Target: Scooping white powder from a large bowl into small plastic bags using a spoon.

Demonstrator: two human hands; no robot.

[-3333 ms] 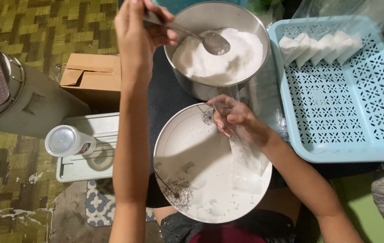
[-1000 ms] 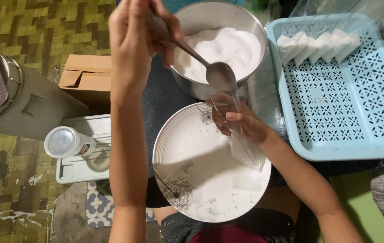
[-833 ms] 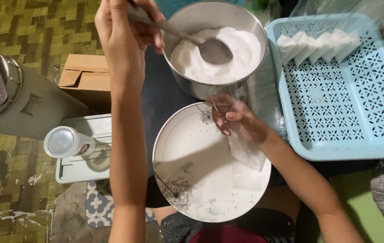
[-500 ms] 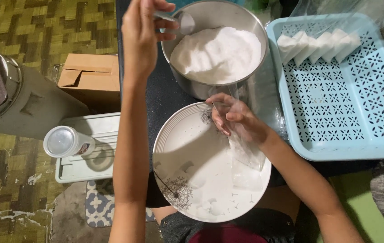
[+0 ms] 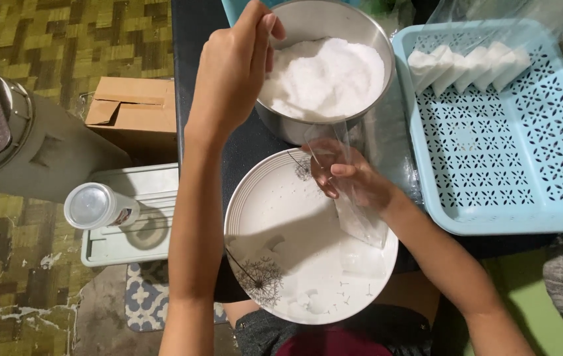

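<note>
The clear plastic bag (image 5: 354,204) hung over the white plate (image 5: 275,217), pinched at its open mouth by the right hand (image 5: 347,178). It looked thin, limp and slippery, and probably light; a hold at the rim seemed best, since the sides would likely buckle. The left hand (image 5: 232,72) was curled above the steel bowl (image 5: 374,39) of white powder (image 5: 324,76); what it held could not be told. Small filled white packets (image 5: 466,62) lay in the blue tray (image 5: 492,165) just beside the bowl.

Brown cardboard box (image 5: 133,113) on the floor (flaps open); small white filled packets (image 5: 467,64) in the blue tray (image 5: 512,178).
</note>
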